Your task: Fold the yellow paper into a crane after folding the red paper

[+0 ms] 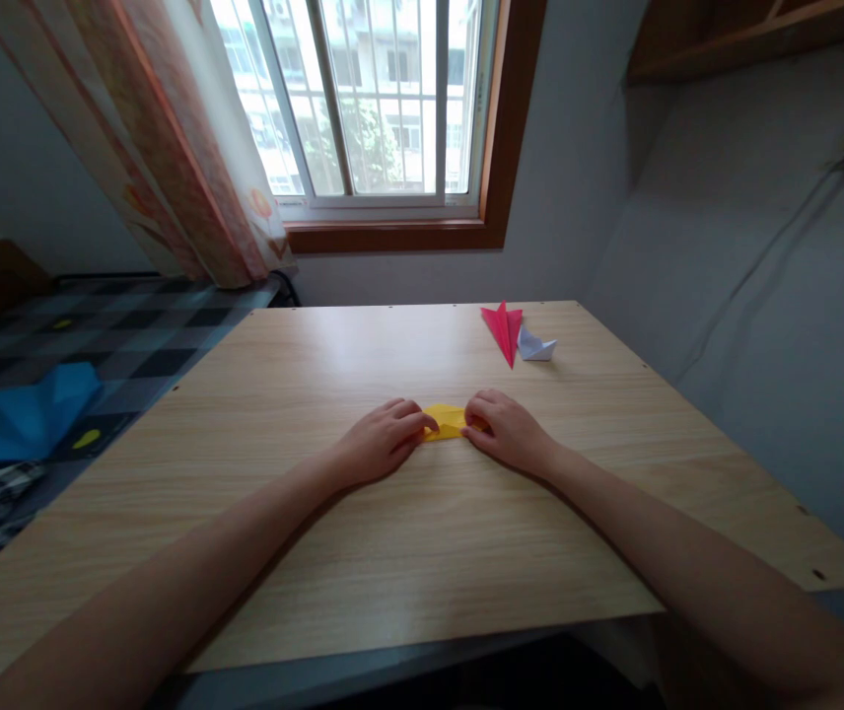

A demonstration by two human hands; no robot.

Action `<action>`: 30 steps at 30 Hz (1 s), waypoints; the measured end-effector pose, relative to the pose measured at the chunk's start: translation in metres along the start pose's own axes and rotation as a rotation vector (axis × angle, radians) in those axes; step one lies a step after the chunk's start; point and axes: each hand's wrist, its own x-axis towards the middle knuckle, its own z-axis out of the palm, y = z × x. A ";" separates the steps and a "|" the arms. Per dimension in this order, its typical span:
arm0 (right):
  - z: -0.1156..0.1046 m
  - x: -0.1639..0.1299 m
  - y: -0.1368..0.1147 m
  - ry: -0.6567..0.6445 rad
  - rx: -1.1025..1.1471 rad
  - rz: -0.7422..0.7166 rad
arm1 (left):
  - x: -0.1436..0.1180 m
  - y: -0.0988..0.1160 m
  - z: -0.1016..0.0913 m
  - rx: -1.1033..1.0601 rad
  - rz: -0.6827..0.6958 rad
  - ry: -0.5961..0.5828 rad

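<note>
On the bed at far left lies one blue cloth (27, 414). On the bench (392, 552), the left hand (378, 442) presses its curled fingers down on the left end of one yellow paper (446, 421), which lies flat at mid-bench between both hands. The right hand (507, 429) pins the paper's right end the same way, its grip closed over it. Farther back right sit two folded papers, touching: one red (503, 330), one white (535, 345).
</note>
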 end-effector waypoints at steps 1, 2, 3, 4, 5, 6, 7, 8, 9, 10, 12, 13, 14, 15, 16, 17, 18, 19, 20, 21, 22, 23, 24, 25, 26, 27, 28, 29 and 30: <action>0.000 0.000 0.000 0.000 -0.004 0.002 | 0.000 0.000 0.000 -0.014 0.000 -0.001; 0.000 0.000 0.000 -0.002 -0.005 0.004 | 0.000 -0.001 0.000 -0.024 0.003 -0.002; 0.000 0.000 0.000 -0.007 -0.004 0.005 | -0.001 -0.001 0.000 -0.030 0.007 -0.002; 0.000 0.000 0.000 -0.011 -0.004 0.006 | -0.001 -0.001 0.000 -0.033 0.013 0.000; 0.000 0.000 0.000 -0.013 -0.005 0.008 | -0.001 0.000 0.000 -0.031 0.020 0.003; 0.000 0.000 0.000 -0.015 -0.006 0.008 | -0.002 0.000 0.000 -0.028 0.026 0.008; 0.001 0.000 0.000 -0.017 -0.008 0.008 | -0.002 0.000 0.000 -0.023 0.031 0.012; 0.001 0.000 0.001 -0.018 -0.009 0.007 | -0.002 0.000 0.000 -0.018 0.035 0.014; 0.001 0.000 0.001 -0.018 -0.007 0.005 | -0.002 0.000 0.000 -0.014 0.038 0.013; 0.001 0.000 0.001 -0.019 -0.002 0.001 | -0.003 0.001 0.000 -0.009 0.040 0.009; 0.002 0.000 0.002 -0.016 0.011 -0.006 | -0.003 0.001 0.000 0.002 0.041 -0.001; 0.002 0.000 0.002 -0.014 0.017 -0.010 | -0.003 0.001 0.000 0.007 0.042 -0.004; 0.002 0.000 0.002 -0.012 0.021 -0.013 | -0.003 0.002 0.000 0.013 0.043 -0.006; 0.002 -0.001 0.003 -0.012 0.023 -0.016 | -0.003 0.002 -0.001 0.018 0.045 -0.006; 0.003 -0.001 0.003 -0.012 0.022 -0.018 | -0.003 0.003 -0.001 0.021 0.046 -0.005; 0.003 -0.001 0.004 -0.015 0.021 -0.022 | -0.003 0.003 -0.001 0.024 0.047 -0.005; 0.003 -0.002 0.005 -0.020 0.018 -0.031 | -0.003 0.003 -0.002 0.026 0.048 -0.005; 0.003 -0.002 0.005 -0.025 0.013 -0.042 | -0.003 0.004 -0.002 0.027 0.049 -0.004; 0.003 -0.002 0.006 -0.028 0.009 -0.053 | -0.003 0.003 -0.002 0.026 0.051 -0.003; 0.003 -0.002 0.006 -0.031 0.005 -0.064 | -0.003 0.003 -0.002 0.022 0.051 -0.002; 0.003 -0.002 0.006 -0.033 0.002 -0.071 | -0.003 0.002 -0.001 0.016 0.052 0.001; 0.003 -0.002 0.006 -0.033 0.001 -0.073 | -0.003 0.001 -0.001 0.009 0.051 0.004; 0.002 -0.002 0.005 -0.032 0.001 -0.068 | -0.004 0.000 0.000 0.001 0.050 0.008; 0.002 -0.002 0.004 -0.030 -0.001 -0.058 | -0.004 -0.001 0.001 -0.005 0.049 0.010; 0.002 -0.003 0.003 -0.028 -0.008 -0.044 | -0.004 -0.002 0.001 -0.009 0.047 0.011; 0.002 -0.003 0.002 -0.024 -0.019 -0.029 | -0.004 -0.003 0.001 -0.011 0.048 0.008; 0.003 -0.003 0.000 -0.019 -0.032 -0.013 | -0.004 -0.003 0.002 -0.013 0.049 0.005; 0.003 -0.003 -0.002 -0.011 -0.046 0.004 | -0.003 -0.003 0.002 -0.014 0.049 0.002; 0.004 -0.003 -0.003 -0.003 -0.059 0.019 | -0.003 -0.003 0.001 -0.014 0.050 0.001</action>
